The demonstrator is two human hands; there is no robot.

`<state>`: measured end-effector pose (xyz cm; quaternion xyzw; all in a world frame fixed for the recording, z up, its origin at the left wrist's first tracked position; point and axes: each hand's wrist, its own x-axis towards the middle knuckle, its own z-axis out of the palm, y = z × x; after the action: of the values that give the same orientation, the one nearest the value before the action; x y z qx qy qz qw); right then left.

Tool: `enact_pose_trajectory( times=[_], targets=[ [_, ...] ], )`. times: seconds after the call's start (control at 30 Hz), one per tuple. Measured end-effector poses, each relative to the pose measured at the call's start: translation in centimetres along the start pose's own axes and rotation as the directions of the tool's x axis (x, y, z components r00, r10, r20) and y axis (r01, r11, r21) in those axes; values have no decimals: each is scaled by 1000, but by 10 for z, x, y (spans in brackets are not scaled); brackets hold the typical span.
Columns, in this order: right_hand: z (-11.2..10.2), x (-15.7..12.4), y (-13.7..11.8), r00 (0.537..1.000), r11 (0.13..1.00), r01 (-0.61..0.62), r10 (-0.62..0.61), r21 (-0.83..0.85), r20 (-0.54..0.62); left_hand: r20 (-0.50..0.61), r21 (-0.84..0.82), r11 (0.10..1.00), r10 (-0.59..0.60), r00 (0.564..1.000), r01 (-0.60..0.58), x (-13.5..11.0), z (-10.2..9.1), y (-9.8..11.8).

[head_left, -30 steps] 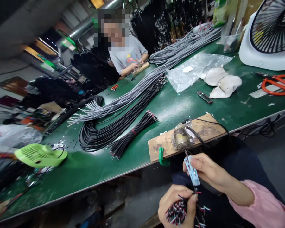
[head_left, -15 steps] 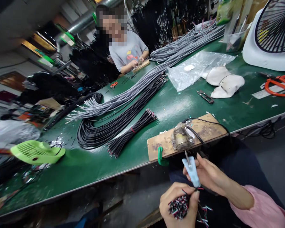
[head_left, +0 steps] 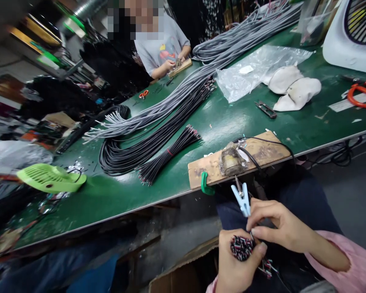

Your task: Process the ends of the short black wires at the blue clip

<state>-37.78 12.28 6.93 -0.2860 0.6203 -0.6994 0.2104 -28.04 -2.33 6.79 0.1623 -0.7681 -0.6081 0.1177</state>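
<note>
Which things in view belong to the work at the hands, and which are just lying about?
Likely in use:
wire bundle, in the left hand
blue clip, near the right hand
wooden board with its fixture

Apparently just lying about:
clear plastic bag
white cloth
small snips

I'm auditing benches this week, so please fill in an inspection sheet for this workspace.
Surface: green table, glossy, with small scraps on it.
Work items: held wire bundle; light blue clip near the wooden board.
Clutter: plastic bag, white cloth, snips, orange-handled scissors.
Left hand: closed around the wire bundle.
Right hand: fingers bent beside the bundle; grip unclear.
Cables: grey cables, black cables and a tied black bundle on the table.
Surroundings: co-worker opposite; white fan.
</note>
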Motion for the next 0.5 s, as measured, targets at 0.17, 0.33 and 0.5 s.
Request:
enact_pose_trajectory(
  times=[0.17,0.33,0.5],
  targets=[
    [7,-6,-3,997,995,12,-19,-94,-74,33,-31,998,-62,998,63,2,0,2],
    [16,-16,-2,968,964,93,-146,-250,-204,-67,-81,992,-97,993,92,-2,4,-1],
    [17,-24,0,940,933,173,-252,-316,-228,-110,-136,987,-97,989,81,-8,7,-7]
  ],
)
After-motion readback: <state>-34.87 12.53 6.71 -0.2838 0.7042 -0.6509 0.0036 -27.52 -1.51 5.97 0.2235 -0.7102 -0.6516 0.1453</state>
